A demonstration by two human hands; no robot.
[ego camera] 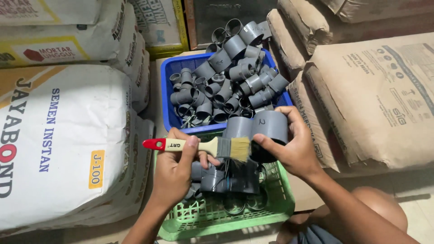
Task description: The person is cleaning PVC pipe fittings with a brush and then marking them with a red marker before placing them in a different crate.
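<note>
Several big sacks hem me in: white sacks (pixel 58 135) stacked on my left, printed in blue and red with a small yellow patch on the nearest one, and brown paper sacks (pixel 375 95) piled on my right, the front one with faint dark print on its face. Between them, straight ahead, a blue crate (pixel 174 108) is heaped with grey pipe fittings (pixel 226 77), some spilling over its far rim. Nearer to me a green basket (pixel 271 212) with slotted walls holds a few more grey fittings (pixel 221 180). Its near left corner lies hidden under my forearm. My left hand (pixel 174 167) is closed around the pale wooden handle of a paintbrush (pixel 203 147), whose red tip points left and whose tan bristles reach the dark mouth of the part I hold. My right hand (pixel 294 144) is wrapped around a larger grey pipe coupling (pixel 266 129), thumb at its open end and fingers curled over its top, keeping it just above the green basket, in front of the blue crate.
</note>
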